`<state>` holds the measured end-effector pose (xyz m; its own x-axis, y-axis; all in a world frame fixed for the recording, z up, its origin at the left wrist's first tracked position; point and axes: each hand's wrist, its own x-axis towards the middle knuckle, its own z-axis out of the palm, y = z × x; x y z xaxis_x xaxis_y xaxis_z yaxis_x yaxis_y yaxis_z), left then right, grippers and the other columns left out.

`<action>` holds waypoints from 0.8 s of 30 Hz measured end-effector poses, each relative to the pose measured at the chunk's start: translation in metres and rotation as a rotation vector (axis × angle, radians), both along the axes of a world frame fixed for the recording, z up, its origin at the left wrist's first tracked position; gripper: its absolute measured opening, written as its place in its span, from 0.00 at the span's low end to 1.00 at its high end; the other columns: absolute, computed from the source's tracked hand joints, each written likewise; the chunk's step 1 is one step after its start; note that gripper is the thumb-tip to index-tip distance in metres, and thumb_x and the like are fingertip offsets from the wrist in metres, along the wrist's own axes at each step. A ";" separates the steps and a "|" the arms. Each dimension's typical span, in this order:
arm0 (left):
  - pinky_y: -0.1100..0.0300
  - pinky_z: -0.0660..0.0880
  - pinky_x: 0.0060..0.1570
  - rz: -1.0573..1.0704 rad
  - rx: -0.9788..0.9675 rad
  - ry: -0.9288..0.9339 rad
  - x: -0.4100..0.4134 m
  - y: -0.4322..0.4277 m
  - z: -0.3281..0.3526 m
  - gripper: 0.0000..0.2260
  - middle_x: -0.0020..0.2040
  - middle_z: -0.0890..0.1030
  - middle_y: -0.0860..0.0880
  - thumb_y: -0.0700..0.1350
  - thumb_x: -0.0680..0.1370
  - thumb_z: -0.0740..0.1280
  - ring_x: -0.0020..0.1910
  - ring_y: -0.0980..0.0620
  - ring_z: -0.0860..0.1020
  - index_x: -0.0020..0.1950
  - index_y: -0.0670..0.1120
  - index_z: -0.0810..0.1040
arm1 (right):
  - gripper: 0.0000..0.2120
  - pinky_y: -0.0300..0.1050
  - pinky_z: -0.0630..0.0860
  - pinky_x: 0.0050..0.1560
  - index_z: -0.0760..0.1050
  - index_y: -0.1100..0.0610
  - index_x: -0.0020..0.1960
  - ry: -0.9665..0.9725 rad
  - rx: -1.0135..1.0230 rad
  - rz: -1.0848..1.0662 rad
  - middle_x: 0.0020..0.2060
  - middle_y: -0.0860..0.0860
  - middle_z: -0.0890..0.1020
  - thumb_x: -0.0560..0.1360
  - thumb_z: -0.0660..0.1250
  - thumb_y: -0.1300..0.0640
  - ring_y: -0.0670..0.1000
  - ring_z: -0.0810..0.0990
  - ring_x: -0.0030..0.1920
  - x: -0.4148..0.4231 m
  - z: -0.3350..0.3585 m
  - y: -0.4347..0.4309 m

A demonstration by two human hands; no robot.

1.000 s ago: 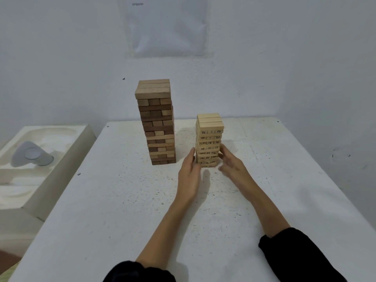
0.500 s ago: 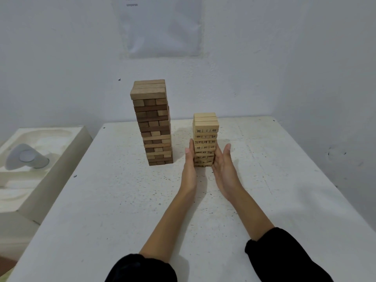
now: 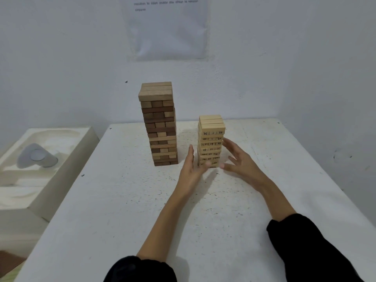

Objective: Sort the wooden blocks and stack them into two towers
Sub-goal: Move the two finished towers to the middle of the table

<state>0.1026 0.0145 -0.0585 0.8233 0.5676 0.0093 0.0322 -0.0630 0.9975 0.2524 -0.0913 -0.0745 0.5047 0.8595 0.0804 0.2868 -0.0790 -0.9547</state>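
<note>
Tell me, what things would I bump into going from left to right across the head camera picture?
White moulded tray → tall brown block tower → left hand → shorter pale numbered tower → right hand.

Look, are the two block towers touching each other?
Apart. The head view shows a strip of bare table between the tall dark tower and the short pale tower.

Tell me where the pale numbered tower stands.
In the head view the pale numbered tower stands on the table, right of the taller brown tower, between the left hand and right hand.
</note>
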 end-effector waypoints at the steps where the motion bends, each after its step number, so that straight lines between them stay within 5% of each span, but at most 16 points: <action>1: 0.68 0.58 0.61 -0.013 0.072 0.007 -0.001 0.002 -0.003 0.35 0.66 0.57 0.66 0.46 0.78 0.65 0.67 0.64 0.59 0.77 0.51 0.45 | 0.46 0.42 0.61 0.70 0.57 0.45 0.75 -0.028 -0.015 0.000 0.71 0.39 0.64 0.62 0.76 0.43 0.39 0.62 0.71 0.001 -0.001 0.002; 4: 0.77 0.67 0.55 -0.040 0.134 0.016 0.003 0.008 -0.009 0.41 0.59 0.64 0.73 0.40 0.75 0.70 0.58 0.73 0.67 0.77 0.49 0.45 | 0.43 0.43 0.62 0.68 0.60 0.41 0.71 -0.072 -0.016 0.006 0.67 0.36 0.68 0.62 0.79 0.48 0.39 0.64 0.69 0.000 0.002 0.013; 8: 0.59 0.74 0.61 -0.041 0.165 0.043 0.011 0.016 -0.015 0.43 0.67 0.71 0.54 0.29 0.74 0.67 0.62 0.60 0.72 0.78 0.49 0.44 | 0.42 0.44 0.65 0.65 0.66 0.46 0.68 -0.087 -0.011 -0.023 0.63 0.41 0.75 0.57 0.79 0.45 0.41 0.70 0.65 0.003 0.008 0.026; 12: 0.54 0.72 0.64 -0.023 0.250 0.077 0.018 0.022 -0.019 0.44 0.70 0.69 0.48 0.28 0.73 0.67 0.68 0.53 0.69 0.78 0.48 0.43 | 0.28 0.48 0.74 0.61 0.74 0.48 0.60 -0.048 -0.003 -0.011 0.55 0.45 0.81 0.63 0.79 0.57 0.43 0.78 0.57 0.008 0.014 0.031; 18: 0.75 0.71 0.53 -0.007 0.316 0.066 0.021 0.027 -0.023 0.40 0.66 0.69 0.52 0.28 0.75 0.64 0.64 0.57 0.69 0.77 0.46 0.43 | 0.25 0.32 0.76 0.46 0.74 0.49 0.58 -0.034 0.013 -0.012 0.52 0.47 0.82 0.64 0.77 0.60 0.41 0.81 0.50 0.004 0.014 0.032; 24: 0.59 0.73 0.61 0.000 0.338 0.040 0.022 0.024 -0.024 0.36 0.68 0.71 0.48 0.34 0.77 0.64 0.65 0.52 0.72 0.78 0.45 0.47 | 0.31 0.48 0.76 0.58 0.73 0.48 0.61 -0.041 -0.009 -0.004 0.54 0.48 0.82 0.61 0.80 0.56 0.47 0.80 0.56 0.007 0.009 0.032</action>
<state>0.1242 0.0386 -0.0825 0.8267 0.5380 0.1646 0.0710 -0.3900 0.9181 0.2592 -0.0595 -0.0651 0.5044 0.8585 0.0929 0.3249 -0.0890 -0.9415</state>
